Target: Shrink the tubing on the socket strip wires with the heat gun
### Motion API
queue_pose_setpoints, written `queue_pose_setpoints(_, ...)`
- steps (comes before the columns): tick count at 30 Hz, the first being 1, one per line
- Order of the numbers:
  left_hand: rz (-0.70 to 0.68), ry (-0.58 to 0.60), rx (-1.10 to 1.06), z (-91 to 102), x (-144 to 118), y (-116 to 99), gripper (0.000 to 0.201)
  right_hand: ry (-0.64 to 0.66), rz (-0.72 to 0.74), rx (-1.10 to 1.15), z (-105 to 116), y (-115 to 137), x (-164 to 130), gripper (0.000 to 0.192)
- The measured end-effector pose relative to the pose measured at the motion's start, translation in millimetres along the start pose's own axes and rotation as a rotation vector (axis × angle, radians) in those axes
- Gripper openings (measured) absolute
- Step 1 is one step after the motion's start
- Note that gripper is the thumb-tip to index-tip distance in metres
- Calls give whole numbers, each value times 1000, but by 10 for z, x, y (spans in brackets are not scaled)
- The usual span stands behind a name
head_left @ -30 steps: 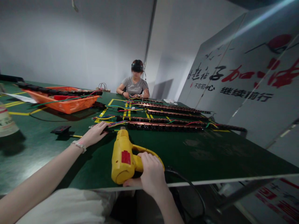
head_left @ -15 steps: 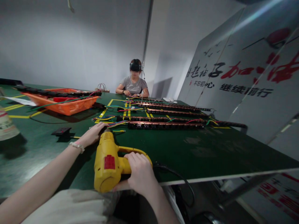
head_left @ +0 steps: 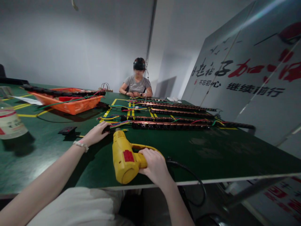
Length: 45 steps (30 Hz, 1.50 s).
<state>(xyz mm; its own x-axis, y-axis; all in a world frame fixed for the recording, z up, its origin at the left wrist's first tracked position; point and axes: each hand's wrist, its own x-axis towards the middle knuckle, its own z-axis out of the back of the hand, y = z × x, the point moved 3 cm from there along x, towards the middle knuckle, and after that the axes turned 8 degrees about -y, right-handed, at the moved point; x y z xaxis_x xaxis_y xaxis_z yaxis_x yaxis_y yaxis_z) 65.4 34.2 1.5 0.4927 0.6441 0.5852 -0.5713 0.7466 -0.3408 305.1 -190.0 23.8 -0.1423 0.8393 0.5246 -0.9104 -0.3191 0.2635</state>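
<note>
My right hand (head_left: 154,163) is wrapped round the handle of a yellow heat gun (head_left: 121,146) with a red label. Its nozzle points away from me, close to a bundle of coloured wires (head_left: 121,123). My left hand (head_left: 97,134), a bracelet on its wrist, is closed at the left end of that bundle, beside a small black part. Its fingers partly hide what they grip. The wires run right into a long black strip with copper-coloured edging (head_left: 169,125) lying across the green table.
Several similar strips (head_left: 181,112) lie farther back. At left stand an orange basket (head_left: 77,107), a bottle (head_left: 11,124) and a black connector piece (head_left: 68,131). The gun's black cord (head_left: 192,174) hangs over the table edge (head_left: 223,181). Another person (head_left: 137,84) sits opposite.
The heat gun has moved right in my right hand, away from my left hand, its nozzle now clear of the fingers. My left hand stays at the wires while the view shifts slightly.
</note>
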Motion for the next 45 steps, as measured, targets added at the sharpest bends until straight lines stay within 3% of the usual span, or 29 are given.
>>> queue_pose_setpoints(9, 19, -4, 21, 4, -13, 6, 43, 17, -133, -61, 184, -254, -20, 31)
queue_pose_setpoints(13, 38, -7, 61, 8, -16, -36, 45, 19, -170, -56, 244, -326, -45, 37)
queue_pose_setpoints(15, 50, -17, 95, -2, -17, -53, 45, 35, -150, -11, 296, -324, -65, 53)
queue_pose_setpoints(19, 62, -38, 163, -27, -18, -90, 45, 113, -152, 98, 365, -225, -61, 113)
queue_pose_setpoints(21, 65, -37, 191, -33, -15, -114, 46, 104, -179, 151, 350, -124, -7, 123)
queue_pose_setpoints(25, 85, -23, 230, -22, -8, -147, 49, 68, -243, 135, 216, 89, 154, 104)
queue_pose_setpoints(28, 93, -10, 241, -12, -3, -156, 51, 67, -230, 95, 115, 177, 226, 104)
queue_pose_setpoints(35, 75, -9, 239, -16, 8, -167, 50, 93, -35, 61, -10, 302, 169, 122)
queue_pose_setpoints(45, 52, 3, 60, -2, 2, -110, 51, 118, 157, 125, -210, 625, 180, 113)
